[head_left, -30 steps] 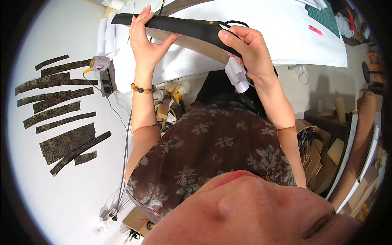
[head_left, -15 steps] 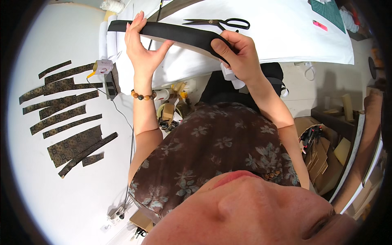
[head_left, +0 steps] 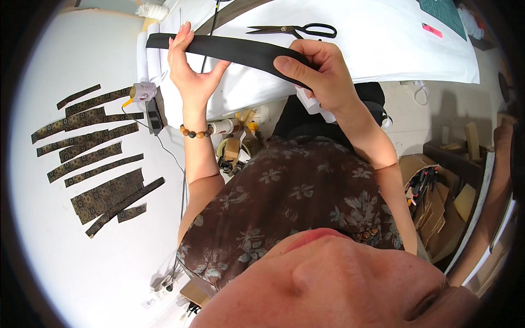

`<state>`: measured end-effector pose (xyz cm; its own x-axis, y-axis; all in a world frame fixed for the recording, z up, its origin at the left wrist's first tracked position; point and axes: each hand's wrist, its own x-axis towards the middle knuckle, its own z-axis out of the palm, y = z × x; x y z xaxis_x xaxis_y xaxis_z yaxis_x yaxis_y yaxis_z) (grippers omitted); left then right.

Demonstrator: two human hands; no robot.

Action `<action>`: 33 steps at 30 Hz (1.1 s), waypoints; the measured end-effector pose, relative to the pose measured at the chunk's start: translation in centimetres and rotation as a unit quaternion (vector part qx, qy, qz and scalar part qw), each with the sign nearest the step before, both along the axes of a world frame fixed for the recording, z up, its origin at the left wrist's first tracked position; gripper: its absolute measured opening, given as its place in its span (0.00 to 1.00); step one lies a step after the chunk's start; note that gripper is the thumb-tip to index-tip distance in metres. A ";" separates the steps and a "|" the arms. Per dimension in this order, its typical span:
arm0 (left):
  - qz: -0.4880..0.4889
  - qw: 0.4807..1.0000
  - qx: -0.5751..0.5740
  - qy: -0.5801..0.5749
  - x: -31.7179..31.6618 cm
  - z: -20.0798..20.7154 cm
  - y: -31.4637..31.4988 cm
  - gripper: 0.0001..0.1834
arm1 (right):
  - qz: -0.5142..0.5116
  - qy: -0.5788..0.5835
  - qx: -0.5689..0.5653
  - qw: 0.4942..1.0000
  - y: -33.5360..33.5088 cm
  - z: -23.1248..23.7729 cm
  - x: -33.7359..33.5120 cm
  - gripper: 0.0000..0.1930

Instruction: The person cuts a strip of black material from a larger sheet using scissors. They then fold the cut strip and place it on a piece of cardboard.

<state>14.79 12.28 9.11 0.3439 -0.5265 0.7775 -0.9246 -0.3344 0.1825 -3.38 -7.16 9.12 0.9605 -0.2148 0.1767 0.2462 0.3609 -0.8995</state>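
Observation:
A long black strip (head_left: 235,50), smooth and slightly curved, stretches between my two hands above the table. My right hand (head_left: 322,71) grips its right end, the thumb pressed on the upper face and the fingers curled beneath. Near the other end, my left hand (head_left: 188,71) has the strip running across its raised fingers, with the thumb apart below the lower edge. The strip's left tip sticks out past those fingers. White folded material (head_left: 314,106) shows just under my right hand; whether I hold it is unclear. Black-handled scissors (head_left: 290,29) lie partly opened beyond the strip.
Under my hands is a white-covered table (head_left: 383,49), with a green cutting mat (head_left: 445,16) and a pink item (head_left: 432,29) at far right. Dark patterned strips (head_left: 90,156) lie on the white surface at left. A cardboard box (head_left: 432,202) stands at lower right.
The strip has tilted, so more of its black face shows and its pale underside is hidden. My grip is the same. The whole view has shifted slightly.

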 end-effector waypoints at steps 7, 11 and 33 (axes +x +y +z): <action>-0.008 1.000 -0.005 0.008 0.0 0.3 -0.1 0.39 | -0.006 0.000 0.009 1.000 0.0 0.0 0.1 0.13; -0.012 1.000 -0.008 0.003 0.3 0.1 -0.1 0.39 | -0.013 0.003 0.021 1.000 0.0 -0.5 0.0 0.12; -0.011 1.000 -0.002 0.003 0.0 0.5 -0.2 0.39 | 0.004 0.034 0.048 0.998 0.0 -1.4 0.1 0.14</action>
